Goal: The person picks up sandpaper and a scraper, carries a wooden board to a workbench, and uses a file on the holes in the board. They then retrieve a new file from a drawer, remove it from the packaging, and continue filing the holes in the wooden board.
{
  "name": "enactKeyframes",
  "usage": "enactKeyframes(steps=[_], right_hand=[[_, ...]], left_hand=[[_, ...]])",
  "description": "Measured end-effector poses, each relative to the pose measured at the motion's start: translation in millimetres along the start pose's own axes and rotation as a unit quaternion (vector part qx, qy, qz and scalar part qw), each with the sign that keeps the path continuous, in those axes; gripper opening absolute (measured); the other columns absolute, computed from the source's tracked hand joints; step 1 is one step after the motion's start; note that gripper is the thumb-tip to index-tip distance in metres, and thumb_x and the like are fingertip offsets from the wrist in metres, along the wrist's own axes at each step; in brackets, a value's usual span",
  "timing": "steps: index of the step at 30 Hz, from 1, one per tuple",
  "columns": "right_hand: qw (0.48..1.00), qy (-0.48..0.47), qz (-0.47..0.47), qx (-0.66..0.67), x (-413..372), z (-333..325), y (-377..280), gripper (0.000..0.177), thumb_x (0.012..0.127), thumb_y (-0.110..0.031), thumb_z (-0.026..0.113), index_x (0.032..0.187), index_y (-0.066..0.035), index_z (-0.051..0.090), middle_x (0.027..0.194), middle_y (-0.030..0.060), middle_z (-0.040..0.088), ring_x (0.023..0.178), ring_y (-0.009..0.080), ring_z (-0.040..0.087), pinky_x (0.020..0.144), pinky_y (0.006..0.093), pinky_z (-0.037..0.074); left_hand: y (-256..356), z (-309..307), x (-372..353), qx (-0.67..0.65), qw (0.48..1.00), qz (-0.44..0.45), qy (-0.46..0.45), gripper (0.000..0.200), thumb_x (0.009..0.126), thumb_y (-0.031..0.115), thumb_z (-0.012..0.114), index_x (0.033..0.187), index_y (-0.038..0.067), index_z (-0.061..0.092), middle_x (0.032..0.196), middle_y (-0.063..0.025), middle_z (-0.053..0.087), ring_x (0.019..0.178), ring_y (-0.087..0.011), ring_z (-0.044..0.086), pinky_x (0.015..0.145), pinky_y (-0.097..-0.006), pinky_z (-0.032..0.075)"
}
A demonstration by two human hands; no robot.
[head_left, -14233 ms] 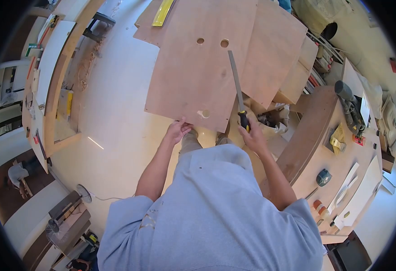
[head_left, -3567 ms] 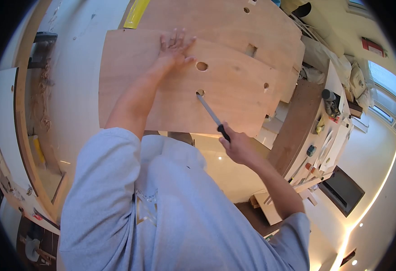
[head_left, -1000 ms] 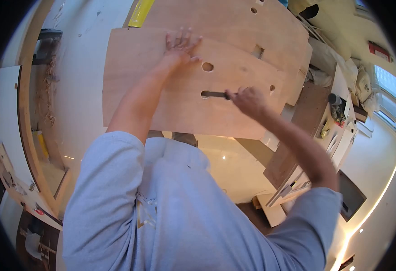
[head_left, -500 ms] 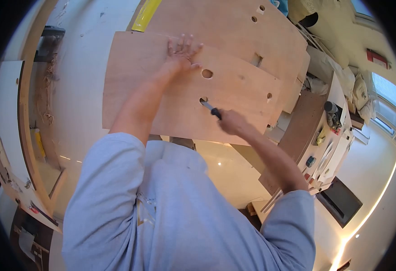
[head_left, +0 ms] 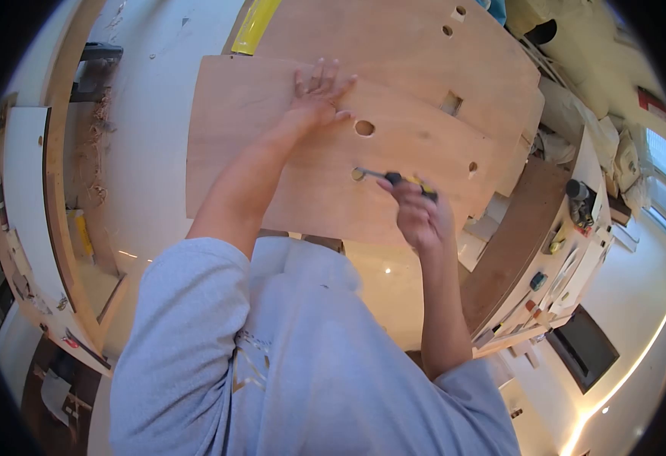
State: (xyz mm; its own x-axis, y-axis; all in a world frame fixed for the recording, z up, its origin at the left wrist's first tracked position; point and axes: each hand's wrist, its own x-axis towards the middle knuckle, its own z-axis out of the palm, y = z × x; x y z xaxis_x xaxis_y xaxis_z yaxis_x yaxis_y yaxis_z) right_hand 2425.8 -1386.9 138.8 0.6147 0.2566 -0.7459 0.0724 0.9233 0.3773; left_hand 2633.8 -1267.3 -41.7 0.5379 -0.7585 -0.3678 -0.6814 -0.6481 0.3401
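Note:
My left hand [head_left: 321,97] lies flat with spread fingers on a thin wooden panel [head_left: 257,152], beside a round hole [head_left: 365,128]. My right hand [head_left: 418,209] is closed around the black and yellow handle of a hand tool [head_left: 405,181]. The tool's narrow metal blade points left, and its tip is at a second round hole [head_left: 358,174] nearer my body. The panel rests on a larger wooden sheet [head_left: 394,45], which has more holes cut in it.
A yellow object [head_left: 255,26] lies at the top edge. To the right, a cluttered bench [head_left: 569,251] holds tools and a dark cylindrical item [head_left: 576,190]. At the left is a wooden frame [head_left: 59,190] with shavings [head_left: 99,144] beside it.
My right hand has turned, and the tool now lies more sideways, with more of its handle showing. My left hand stays on the panel. The whole view has shifted slightly.

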Motion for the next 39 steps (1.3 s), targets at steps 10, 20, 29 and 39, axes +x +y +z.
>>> enactKeyframes(steps=[10,20,29,39], right_hand=[[0.98,0.029,-0.022,-0.196,52.8,-3.4,35.7,0.026,0.092,-0.03,0.052,0.087,-0.004,0.053,0.066,0.0031,0.049,0.044,0.0109,0.042,0.038,0.0237,0.036],[0.92,0.168,0.004,-0.354,-51.7,-16.6,1.2,0.033,0.092,-0.014,0.049,0.123,-0.003,0.041,0.089,0.0098,0.051,0.072,0.0173,0.057,0.054,0.026,0.053],[-0.088,0.13,-0.092,-0.983,-58.8,-12.1,-15.0,0.047,0.089,-0.016,0.056,0.135,-0.016,0.047,0.086,0.0147,0.055,0.074,0.0289,0.06,0.06,0.0406,0.049],[-0.378,-0.038,-0.171,-0.909,-62.3,99.6,-22.9,0.023,0.091,-0.019,0.052,0.112,-0.012,0.06,0.081,0.0063,0.054,0.07,0.021,0.057,0.061,0.0342,0.044]], left_hand=[[1.5,3.5,1.8,0.031,0.999,-0.001,0.017,0.083,0.082,0.069,0.046,0.15,0.035,0.012,0.158,-0.0094,-0.005,0.144,-0.033,-0.012,0.106,-0.0656,-0.009],[4.4,-2.7,-2.0,0.023,1.0,-0.01,0.001,0.081,0.084,0.067,0.046,0.15,0.036,0.01,0.158,-0.0069,-0.006,0.144,-0.0302,-0.013,0.108,-0.0643,-0.008],[3.6,-8.3,-0.8,0.022,0.999,-0.017,-0.03,0.082,0.085,0.067,0.045,0.15,0.037,0.006,0.158,-0.0053,-0.008,0.144,-0.0297,-0.014,0.108,-0.065,-0.006],[1.8,-1.6,-2.5,0.004,1.0,-0.001,0.016,0.081,0.084,0.066,0.046,0.15,0.036,0.01,0.158,-0.0063,-0.005,0.144,-0.0297,-0.014,0.108,-0.0657,-0.006]])
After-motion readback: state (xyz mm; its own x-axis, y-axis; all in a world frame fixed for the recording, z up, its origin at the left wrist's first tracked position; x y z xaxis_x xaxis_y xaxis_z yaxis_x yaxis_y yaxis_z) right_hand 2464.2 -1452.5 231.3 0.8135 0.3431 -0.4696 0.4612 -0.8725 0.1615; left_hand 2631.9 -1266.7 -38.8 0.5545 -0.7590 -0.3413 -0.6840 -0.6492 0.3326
